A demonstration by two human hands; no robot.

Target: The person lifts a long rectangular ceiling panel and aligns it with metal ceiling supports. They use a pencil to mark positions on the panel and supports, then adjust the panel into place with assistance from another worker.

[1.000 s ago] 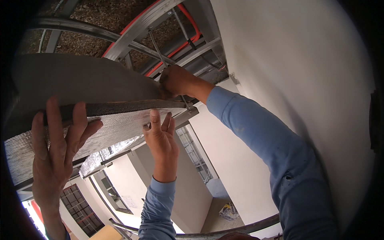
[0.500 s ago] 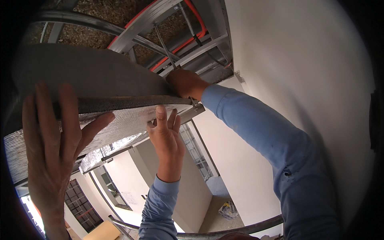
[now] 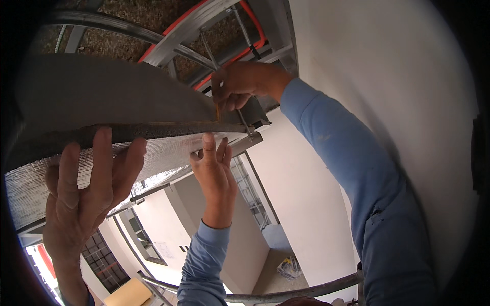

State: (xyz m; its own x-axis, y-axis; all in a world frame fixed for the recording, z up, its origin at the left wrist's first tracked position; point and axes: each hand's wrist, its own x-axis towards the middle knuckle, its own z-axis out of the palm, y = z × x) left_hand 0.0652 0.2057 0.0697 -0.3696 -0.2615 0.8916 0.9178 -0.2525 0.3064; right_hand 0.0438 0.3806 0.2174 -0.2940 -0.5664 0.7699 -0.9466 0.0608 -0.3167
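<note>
My left hand (image 3: 213, 178), in a blue sleeve, reaches up to the foil-faced underside of a large grey insulated duct (image 3: 117, 92). Its thumb points up and its fingers are partly stretched against the foil near the edge. Above the duct's far right corner, my right hand (image 3: 242, 84) pinches a thin yellow-orange stick (image 3: 218, 111), pencil-like, pointing down at the duct's edge. A thin hanger rod (image 3: 242, 118) runs below that hand to a metal bracket (image 3: 250, 131). On the left, another person's hand (image 3: 92, 183) presses up on the foil with bent fingers.
Metal framing (image 3: 178, 33), hanger rods and a red conduit (image 3: 255, 23) run overhead below a rough ceiling. A white wall (image 3: 388, 66) stands close on the right. Below are a curved metal rail (image 3: 301, 293), a yellow roll-like object (image 3: 127, 294) and a plastic bag (image 3: 289, 268) on the floor.
My right hand has lifted off the duct corner, and the yellow-orange stick now shows. The other person's hand has slid down from the grey side to the foil. My left hand stays in place.
</note>
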